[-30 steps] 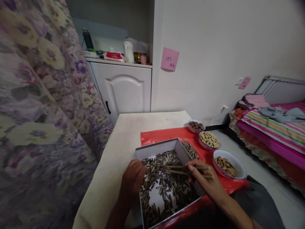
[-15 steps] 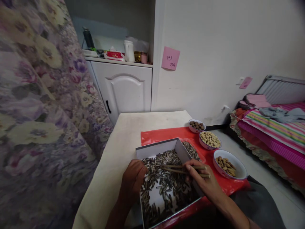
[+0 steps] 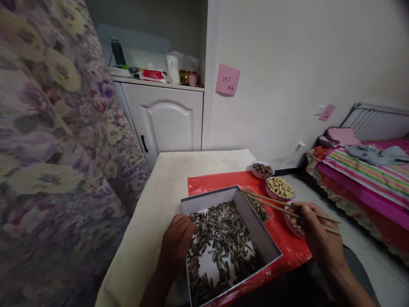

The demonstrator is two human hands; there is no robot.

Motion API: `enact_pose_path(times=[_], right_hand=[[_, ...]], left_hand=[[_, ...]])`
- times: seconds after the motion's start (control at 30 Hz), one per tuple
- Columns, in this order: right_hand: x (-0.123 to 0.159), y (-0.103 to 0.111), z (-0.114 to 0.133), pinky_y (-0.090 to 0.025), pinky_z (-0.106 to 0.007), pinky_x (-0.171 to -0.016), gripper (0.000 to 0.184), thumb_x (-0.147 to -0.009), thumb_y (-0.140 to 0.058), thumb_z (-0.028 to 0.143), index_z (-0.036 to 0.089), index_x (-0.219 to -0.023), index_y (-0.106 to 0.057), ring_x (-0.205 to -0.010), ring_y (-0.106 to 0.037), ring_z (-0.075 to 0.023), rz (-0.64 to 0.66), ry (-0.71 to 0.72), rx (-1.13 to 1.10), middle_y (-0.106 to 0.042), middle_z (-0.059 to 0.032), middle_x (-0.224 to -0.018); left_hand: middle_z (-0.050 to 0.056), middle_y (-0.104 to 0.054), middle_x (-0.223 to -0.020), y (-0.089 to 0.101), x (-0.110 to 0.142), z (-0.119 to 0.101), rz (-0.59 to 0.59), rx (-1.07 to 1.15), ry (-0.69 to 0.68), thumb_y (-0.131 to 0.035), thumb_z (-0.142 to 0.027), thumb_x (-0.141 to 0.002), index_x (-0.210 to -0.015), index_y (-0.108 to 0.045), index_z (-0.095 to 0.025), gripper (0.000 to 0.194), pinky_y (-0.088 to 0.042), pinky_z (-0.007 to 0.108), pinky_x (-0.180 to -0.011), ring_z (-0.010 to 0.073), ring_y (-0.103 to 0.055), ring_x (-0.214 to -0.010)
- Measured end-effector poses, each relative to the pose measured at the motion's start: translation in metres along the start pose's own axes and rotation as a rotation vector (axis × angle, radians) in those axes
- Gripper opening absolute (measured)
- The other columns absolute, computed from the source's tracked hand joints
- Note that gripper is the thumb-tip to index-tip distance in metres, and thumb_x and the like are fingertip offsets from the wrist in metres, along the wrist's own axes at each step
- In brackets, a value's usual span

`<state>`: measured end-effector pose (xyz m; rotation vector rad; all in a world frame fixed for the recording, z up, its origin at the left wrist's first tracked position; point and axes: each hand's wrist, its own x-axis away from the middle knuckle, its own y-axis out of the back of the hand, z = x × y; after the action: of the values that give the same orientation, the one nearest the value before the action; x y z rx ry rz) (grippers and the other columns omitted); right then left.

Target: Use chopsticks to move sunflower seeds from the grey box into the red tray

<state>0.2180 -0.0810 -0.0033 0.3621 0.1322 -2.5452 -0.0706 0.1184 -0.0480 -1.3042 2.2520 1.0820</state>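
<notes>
Holding box [image 3: 257,228] by left rim with left hand [image 3: 177,243]; gripping 2 chopsticks [image 3: 275,207] in right hand [image 3: 321,230], tips near seed pile [image 3: 259,209] beside box. Likely at pickup or release; calls for steady tips.

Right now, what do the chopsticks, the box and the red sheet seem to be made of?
Chopsticks: wood or bamboo, probably; dull, brown. Box: perhaps smooth cardboard, judging by thin, flat walls. Red sheet: likely glossy plastic, as it shines and wrinkles.

"243" is handwritten on the note [image 3: 228,79] right of the cabinet [image 3: 166,121]; the characters beneath cannot be made out. On the second note [image 3: 326,113], farther right of it, nothing can be read.
</notes>
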Motion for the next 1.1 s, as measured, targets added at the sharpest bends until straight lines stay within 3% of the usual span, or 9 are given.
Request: enact_pose_path(times=[0.23,0.43,0.53,0.73,1.1], right_hand=[[-0.016,0.003,-0.016,-0.053,-0.024,-0.052,0.037,-0.080,-0.071,0.050,0.018,-0.098,-0.070,-0.061,-0.067,-0.0166,-0.082,-0.061,0.041,-0.074,-0.0065,-0.085],[-0.003,-0.006,0.000,-0.056,-0.027,-0.059,0.033,-0.083,-0.069,0.048,0.019,-0.097,-0.069,-0.063,-0.067,-0.0184,-0.030,-0.046,0.022,-0.072,-0.0041,-0.078],[0.006,-0.019,0.010,-0.055,-0.027,-0.060,0.030,-0.086,-0.066,0.047,0.019,-0.097,-0.070,-0.062,-0.066,-0.0185,0.082,-0.013,0.057,-0.071,-0.0031,-0.069],[0.024,-0.053,0.005,-0.049,-0.025,-0.056,0.031,-0.092,-0.058,0.046,0.018,-0.094,-0.070,-0.058,-0.065,-0.0170,0.474,-0.050,0.205,-0.068,-0.0019,-0.062],[0.035,-0.080,-0.002,-0.045,-0.023,-0.053,0.031,-0.093,-0.055,0.046,0.018,-0.093,-0.068,-0.059,-0.064,-0.0158,0.597,-0.040,0.300,-0.067,-0.0015,-0.067]], left_hand=[[0.001,-0.051,-0.069,0.000,0.001,0.002,0.004,0.010,-0.021,-0.042,-0.021,-0.096,-0.069,-0.049,-0.020,0.027,-0.041,0.033,-0.074,0.0181,-0.050,-0.077],[0.002,-0.051,-0.070,0.001,0.001,0.002,0.001,0.022,-0.025,-0.040,-0.021,-0.097,-0.071,-0.051,-0.020,0.028,-0.040,0.033,-0.075,0.0176,-0.049,-0.078],[0.002,-0.051,-0.070,0.001,0.001,0.001,0.007,0.020,-0.014,-0.040,-0.022,-0.098,-0.071,-0.050,-0.020,0.029,-0.040,0.033,-0.073,0.0175,-0.048,-0.077],[0.001,-0.050,-0.071,-0.001,0.003,0.003,0.022,0.021,0.005,-0.041,-0.021,-0.097,-0.069,-0.046,-0.020,0.028,-0.040,0.033,-0.074,0.0174,-0.048,-0.078],[0.001,-0.048,-0.070,-0.001,0.004,0.005,0.023,0.038,0.018,-0.042,-0.022,-0.097,-0.070,-0.045,-0.020,0.027,-0.040,0.033,-0.075,0.0174,-0.048,-0.079]])
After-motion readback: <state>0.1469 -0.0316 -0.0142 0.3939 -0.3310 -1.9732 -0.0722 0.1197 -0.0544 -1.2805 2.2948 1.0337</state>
